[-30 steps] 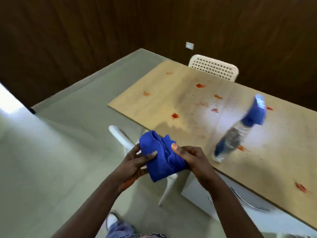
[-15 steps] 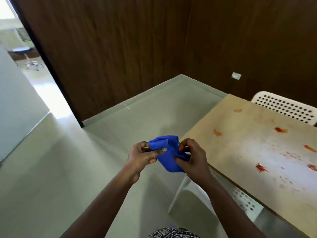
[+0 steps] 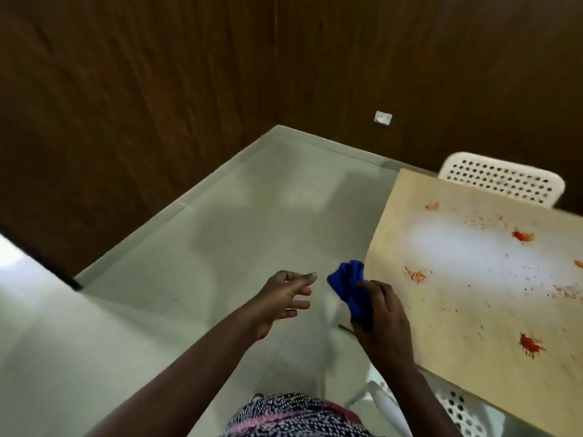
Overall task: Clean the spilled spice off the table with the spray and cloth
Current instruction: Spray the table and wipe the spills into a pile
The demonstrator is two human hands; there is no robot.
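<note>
We gripped the soft, bunched blue cloth in our right hand at lower centre of the frame, just beside the corner of the pale wooden bench with its orange-red spice spots. Our left hand hung spread, holding nothing. Light and limp, the cloth would wipe best bunched into the palm, we judged.

Even indoor light fills the room, though the brown wall stays dim. A bright, washed-out patch of glare sits on the desk, and an overexposed white area burns out far left of the desk at the frame's edge. Soft shadows lie on the floor left of the desk. The whole picture is slightly soft; the chair behind the desk smears with motion blur. Wide-angle distortion bends the desk's edges.
</note>
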